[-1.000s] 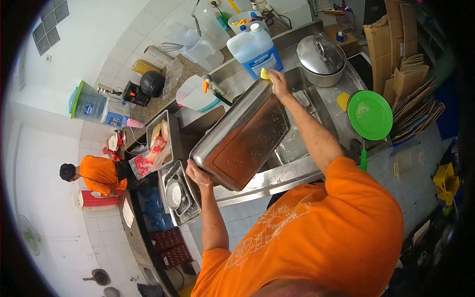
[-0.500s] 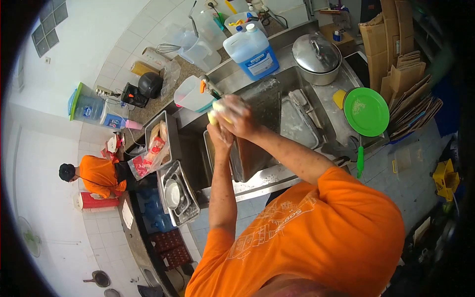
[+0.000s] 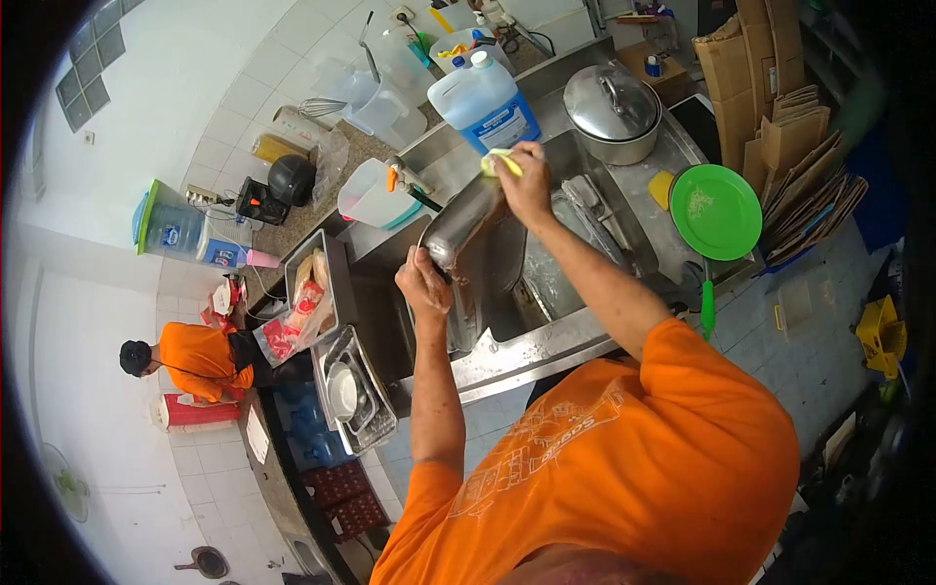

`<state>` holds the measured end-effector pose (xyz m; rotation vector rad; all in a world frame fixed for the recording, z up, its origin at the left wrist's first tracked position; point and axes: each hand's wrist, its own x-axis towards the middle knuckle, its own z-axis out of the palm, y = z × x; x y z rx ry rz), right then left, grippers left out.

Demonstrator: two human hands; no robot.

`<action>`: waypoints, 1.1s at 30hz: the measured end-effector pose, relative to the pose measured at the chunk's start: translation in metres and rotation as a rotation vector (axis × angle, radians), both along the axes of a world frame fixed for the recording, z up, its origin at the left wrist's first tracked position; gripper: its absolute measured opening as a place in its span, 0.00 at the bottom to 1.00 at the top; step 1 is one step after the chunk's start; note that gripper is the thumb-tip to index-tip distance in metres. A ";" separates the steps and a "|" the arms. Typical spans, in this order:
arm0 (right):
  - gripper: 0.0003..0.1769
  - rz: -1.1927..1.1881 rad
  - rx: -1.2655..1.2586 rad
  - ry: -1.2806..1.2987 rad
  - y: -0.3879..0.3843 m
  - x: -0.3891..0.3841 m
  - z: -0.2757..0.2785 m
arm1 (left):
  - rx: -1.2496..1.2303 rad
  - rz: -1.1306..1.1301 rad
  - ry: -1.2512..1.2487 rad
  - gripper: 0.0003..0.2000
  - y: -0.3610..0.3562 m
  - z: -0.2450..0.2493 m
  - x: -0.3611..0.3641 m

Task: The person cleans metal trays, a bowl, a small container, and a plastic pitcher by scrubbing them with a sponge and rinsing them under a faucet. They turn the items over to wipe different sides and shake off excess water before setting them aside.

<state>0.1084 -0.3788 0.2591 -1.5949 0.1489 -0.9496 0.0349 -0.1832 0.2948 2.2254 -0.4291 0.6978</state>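
Over the sink, my left hand grips the lower left edge of a metal pan, which is raised and tilted. My right hand is closed around a yellow sponge, holding it against or close to the pan's upper end; exact contact is hard to make out. Suds whiten my left wrist. Below, inside the basin, a wet metal tray lies with a long pale object at its far side.
Behind the sink stand a blue liquid jug and a white tub. To the right are a lidded pot, a green pan and folded cardboard. A tray of bagged food sits left. Another person stands farther left.
My hands, together around the sponge before, have moved apart. The left has taken hold of the metal pan, which is now lifted and tilted; the right has carried the sponge up and right.
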 end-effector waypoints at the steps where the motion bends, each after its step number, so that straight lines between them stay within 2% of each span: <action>1: 0.09 0.070 0.031 -0.020 0.009 -0.008 -0.006 | 0.039 -0.003 -0.008 0.22 0.000 0.000 -0.003; 3: 0.09 0.198 0.085 -0.078 0.045 -0.036 -0.003 | -0.005 -0.007 -0.028 0.21 -0.010 0.001 0.004; 4: 0.13 0.270 -0.048 -0.247 0.062 -0.052 -0.002 | -0.045 -0.003 -0.031 0.21 -0.009 -0.002 0.004; 5: 0.14 0.367 -0.075 -0.295 0.067 -0.061 0.004 | -0.077 0.000 -0.031 0.21 -0.005 -0.005 0.004; 7: 0.11 0.138 0.027 -0.303 0.053 -0.032 -0.017 | -0.100 0.027 0.003 0.21 0.005 -0.005 -0.006; 8: 0.12 0.042 0.048 -0.193 0.034 -0.009 -0.028 | -0.099 0.013 -0.003 0.20 0.005 0.005 -0.015; 9: 0.16 0.200 0.080 0.054 0.003 0.007 -0.034 | -0.106 -0.002 -0.012 0.19 0.004 0.009 -0.019; 10: 0.21 0.364 0.184 0.098 -0.016 0.033 -0.056 | -0.059 0.013 -0.052 0.23 0.011 0.001 -0.016; 13: 0.21 0.580 0.889 0.186 -0.014 0.059 -0.091 | -0.089 0.019 -0.055 0.24 0.014 0.000 -0.022; 17: 0.24 0.444 0.962 0.075 -0.002 0.062 -0.090 | -0.224 0.004 -0.072 0.23 0.024 -0.009 -0.032; 18: 0.23 0.427 0.769 0.053 -0.003 0.067 -0.094 | -0.431 -0.011 -0.046 0.21 0.025 -0.017 -0.030; 20: 0.22 0.383 0.383 0.010 -0.008 0.075 -0.101 | -0.333 -0.013 0.136 0.17 0.050 -0.013 -0.027; 21: 0.19 0.420 0.324 -0.003 -0.012 0.063 -0.082 | -0.287 -0.011 0.227 0.16 0.057 -0.011 -0.027; 22: 0.17 0.460 0.264 -0.014 -0.015 0.037 -0.042 | -0.172 -0.002 0.310 0.16 0.051 -0.004 -0.026; 23: 0.15 0.504 0.206 -0.025 -0.010 0.021 -0.017 | 0.090 -0.013 0.530 0.17 0.052 0.009 -0.025; 24: 0.15 0.440 0.139 -0.087 0.007 0.020 -0.012 | 0.143 -0.063 0.448 0.17 0.047 0.002 -0.020; 25: 0.15 0.479 0.016 -0.142 0.023 0.011 -0.002 | 0.200 -0.114 0.363 0.17 0.039 -0.006 -0.012; 26: 0.14 0.493 -0.089 -0.218 0.036 -0.015 0.024 | 0.113 -0.080 0.300 0.17 0.029 -0.006 -0.007; 27: 0.13 0.612 -0.188 -0.237 0.049 -0.030 0.037 | 0.029 -0.048 0.239 0.18 0.018 -0.002 -0.004; 28: 0.12 0.468 -0.387 -0.354 0.063 -0.044 0.042 | -0.108 -0.034 0.162 0.18 0.003 0.010 -0.004; 29: 0.10 0.383 -0.346 -0.310 0.070 -0.057 0.046 | -0.172 -0.103 0.087 0.19 -0.001 0.013 -0.001; 31: 0.11 0.327 -0.303 -0.430 0.064 -0.053 0.030 | -0.125 -0.056 0.048 0.20 0.006 0.015 -0.006; 33: 0.10 0.161 -0.236 -0.415 0.029 -0.027 0.001 | -0.195 -0.017 0.040 0.20 0.010 0.025 -0.021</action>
